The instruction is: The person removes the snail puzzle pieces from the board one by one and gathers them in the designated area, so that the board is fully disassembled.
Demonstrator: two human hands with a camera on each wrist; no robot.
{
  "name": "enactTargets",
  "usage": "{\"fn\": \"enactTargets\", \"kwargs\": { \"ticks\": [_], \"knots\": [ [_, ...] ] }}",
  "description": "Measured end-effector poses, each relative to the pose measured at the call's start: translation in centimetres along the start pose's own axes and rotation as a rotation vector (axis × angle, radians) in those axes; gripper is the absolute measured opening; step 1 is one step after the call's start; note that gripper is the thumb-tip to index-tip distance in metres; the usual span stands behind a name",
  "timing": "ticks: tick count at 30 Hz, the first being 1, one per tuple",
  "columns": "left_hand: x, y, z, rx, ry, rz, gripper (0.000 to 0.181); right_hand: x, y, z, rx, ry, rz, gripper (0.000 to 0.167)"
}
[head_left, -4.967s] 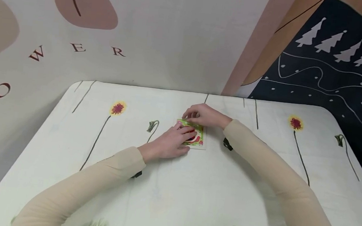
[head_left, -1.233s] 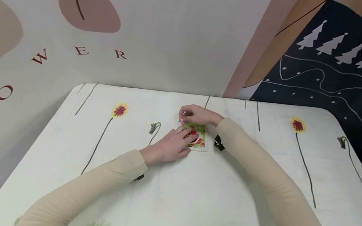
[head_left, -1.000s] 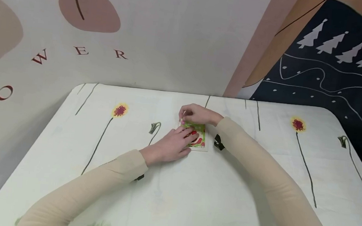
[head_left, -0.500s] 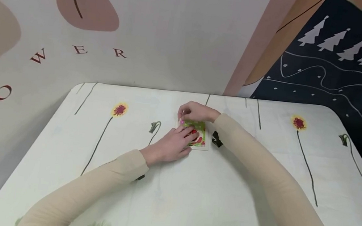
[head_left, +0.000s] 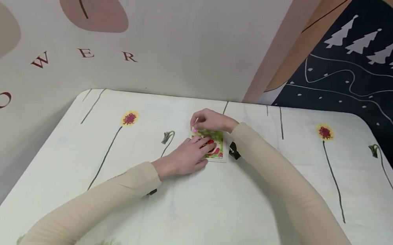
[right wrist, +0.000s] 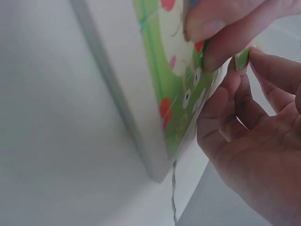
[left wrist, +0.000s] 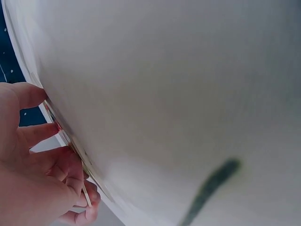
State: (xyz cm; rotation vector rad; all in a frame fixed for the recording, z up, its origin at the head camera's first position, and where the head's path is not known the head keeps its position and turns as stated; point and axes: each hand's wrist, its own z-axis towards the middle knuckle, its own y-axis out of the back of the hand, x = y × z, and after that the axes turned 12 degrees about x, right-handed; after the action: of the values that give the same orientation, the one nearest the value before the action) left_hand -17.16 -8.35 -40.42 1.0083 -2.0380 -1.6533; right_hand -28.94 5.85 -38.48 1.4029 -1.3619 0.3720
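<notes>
Currently, a flat, square board with a white border [right wrist: 120, 52] and green-and-red cartoon print lies on a white, flower-printed tablecloth [head_left: 187, 220]. Across the board's left side rests the left hand [head_left: 186, 157], fingers spread. At the board's far left corner, the right hand [head_left: 211, 120] pinches a small, flat green piece [right wrist: 241, 60]; whether the piece touches the board, I cannot tell.

Pale lettered backdrop [head_left: 197, 36] behind a white flower-print tabletop [head_left: 194, 217], navy tree-patterned panel [head_left: 367, 81] at right.
</notes>
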Motion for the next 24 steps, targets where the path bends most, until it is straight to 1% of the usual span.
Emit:
{"fn": "enactTargets", "kwargs": {
  "ticks": [7,11,15,18,24],
  "knots": [
    [0.0,0.2,0.0,0.007,0.011,-0.058,0.053,-0.5,0.4,-0.8,-0.014,-0.010,-0.013,0.013],
    [0.0,0.3,0.1,0.012,0.020,-0.075,0.053,-0.7,0.7,-1.2,-0.026,-0.025,-0.028,0.015],
    [-0.1,0.4,0.1,0.028,0.028,-0.086,0.053,-0.9,1.1,-1.6,-0.032,-0.033,-0.025,0.014],
    [-0.2,0.4,0.1,0.029,0.030,-0.088,0.053,-1.1,1.3,-2.0,-0.037,-0.025,-0.021,0.014],
    [-0.2,0.5,0.1,0.023,0.033,-0.088,0.053,-1.2,1.8,-3.0,-0.084,-0.015,-0.004,0.013]
  ]
}}
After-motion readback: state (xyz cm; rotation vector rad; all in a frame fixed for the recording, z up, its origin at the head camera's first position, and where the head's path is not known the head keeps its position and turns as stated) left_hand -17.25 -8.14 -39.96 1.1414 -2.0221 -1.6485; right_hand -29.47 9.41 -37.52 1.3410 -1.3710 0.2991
